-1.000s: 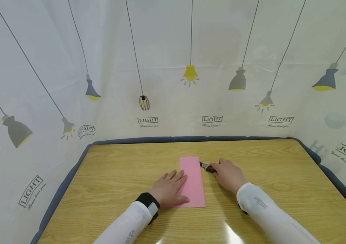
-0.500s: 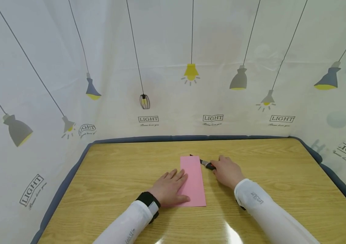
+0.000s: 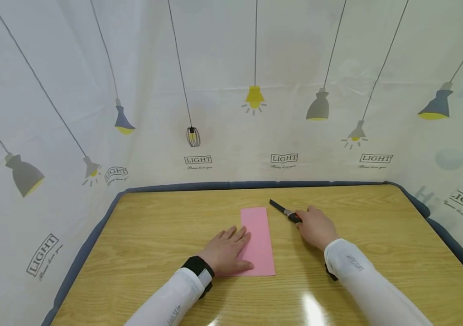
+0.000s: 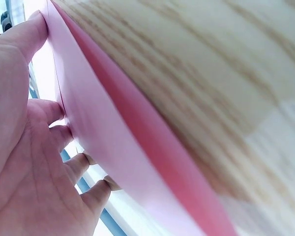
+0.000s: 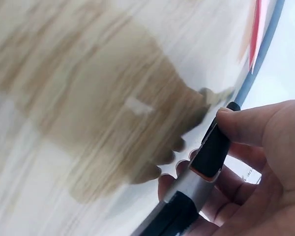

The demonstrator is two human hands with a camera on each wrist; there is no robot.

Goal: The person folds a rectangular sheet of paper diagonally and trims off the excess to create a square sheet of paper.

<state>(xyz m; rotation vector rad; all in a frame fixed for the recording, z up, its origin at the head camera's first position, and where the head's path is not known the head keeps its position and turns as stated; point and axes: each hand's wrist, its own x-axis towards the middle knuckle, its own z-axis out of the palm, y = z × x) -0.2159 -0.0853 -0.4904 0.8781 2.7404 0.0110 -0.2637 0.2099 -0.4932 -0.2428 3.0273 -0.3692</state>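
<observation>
A folded pink sheet of paper (image 3: 261, 244) lies lengthwise on the wooden table. My left hand (image 3: 225, 251) rests flat on its left part, fingers spread, covering the lower left corner. In the left wrist view, two layers of the paper (image 4: 103, 118) stand slightly apart along one edge. To the right, my right hand (image 3: 315, 227) grips a utility knife (image 3: 294, 218) by its black handle with orange trim. Its long dark blade (image 3: 277, 206) points up and left, apart from the paper's top right corner. The right wrist view shows thumb and fingers around the knife (image 5: 210, 155).
The wooden table (image 3: 166, 217) has a dark blue padded edge (image 3: 199, 186) along its back and sides. White curtains (image 3: 223, 45) printed with lamps surround it. Glare falls on the table near the front.
The knife's blade was partly hidden in the paper, its tip showing past the top edge half a second ago; now it is out, drawn to the right. The left hand stays put.
</observation>
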